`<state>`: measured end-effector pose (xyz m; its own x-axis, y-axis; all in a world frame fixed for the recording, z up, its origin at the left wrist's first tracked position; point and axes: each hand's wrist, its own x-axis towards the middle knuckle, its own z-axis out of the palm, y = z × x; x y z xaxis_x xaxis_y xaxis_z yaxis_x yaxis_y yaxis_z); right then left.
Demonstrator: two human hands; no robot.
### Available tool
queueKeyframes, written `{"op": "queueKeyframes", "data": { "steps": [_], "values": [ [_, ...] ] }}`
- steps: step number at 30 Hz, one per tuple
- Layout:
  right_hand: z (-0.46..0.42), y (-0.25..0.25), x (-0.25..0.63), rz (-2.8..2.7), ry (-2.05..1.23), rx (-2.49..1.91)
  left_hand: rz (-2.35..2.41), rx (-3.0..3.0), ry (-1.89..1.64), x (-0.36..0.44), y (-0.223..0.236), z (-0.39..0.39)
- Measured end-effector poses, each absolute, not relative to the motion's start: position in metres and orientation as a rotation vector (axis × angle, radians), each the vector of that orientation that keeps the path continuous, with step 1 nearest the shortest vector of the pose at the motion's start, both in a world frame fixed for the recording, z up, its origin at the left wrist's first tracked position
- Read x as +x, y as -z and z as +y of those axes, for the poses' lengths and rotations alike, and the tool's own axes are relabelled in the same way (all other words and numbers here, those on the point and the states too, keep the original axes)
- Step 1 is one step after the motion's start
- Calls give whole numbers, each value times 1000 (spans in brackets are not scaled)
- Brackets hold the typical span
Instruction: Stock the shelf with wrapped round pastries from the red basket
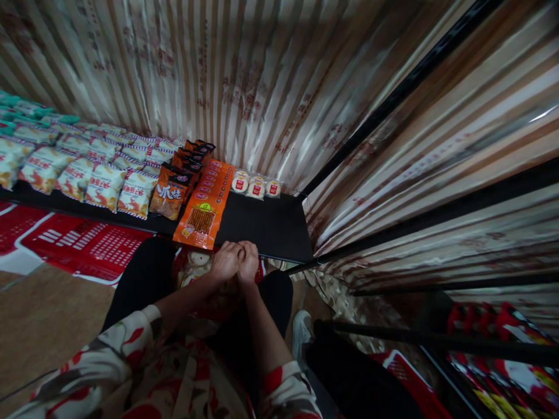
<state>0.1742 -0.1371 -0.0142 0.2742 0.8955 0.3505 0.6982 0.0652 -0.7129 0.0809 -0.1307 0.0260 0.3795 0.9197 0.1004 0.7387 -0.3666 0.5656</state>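
Note:
My left hand (226,261) and my right hand (248,262) meet knuckle to knuckle at the front edge of a black shelf (267,224). Both have their fingers curled inward, and whatever they may hold is hidden from above. Below them, between my knees, is a clear bag (195,265) with pale round packs in it and some red print. Just left of my hands, a long orange snack packet (204,201) lies across the shelf. Three small clear packs of white round cakes (256,186) with red labels sit at the back of the shelf.
Rows of white snack bags (105,185) fill the shelf's left side, beside orange-black bags (169,191) and green packs (24,110). A striped curtain (183,70) hangs behind. Black poles (393,105) slant along the right. Red packs (493,326) lie lower right; red printed plastic (87,241) lies lower left.

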Motion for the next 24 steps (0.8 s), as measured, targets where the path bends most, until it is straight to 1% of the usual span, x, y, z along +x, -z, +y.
{"op": "queueKeyframes", "data": {
  "steps": [6,9,13,18,24],
  "values": [
    [-155,51,163,-1502,-321,-1670,1414,2201,-478,67,-2,-147],
    [-157,71,154,-1552,-419,-1723,1411,2172,-452,55,20,-151],
    [-151,92,137,-1599,-548,-1829,1549,2065,-354,39,44,-148],
    [-140,110,117,-1584,-608,-1799,1745,1897,-280,22,61,-137],
    [-127,120,107,-1638,-638,-1824,1887,1709,-293,4,79,-125]
  ]
}}
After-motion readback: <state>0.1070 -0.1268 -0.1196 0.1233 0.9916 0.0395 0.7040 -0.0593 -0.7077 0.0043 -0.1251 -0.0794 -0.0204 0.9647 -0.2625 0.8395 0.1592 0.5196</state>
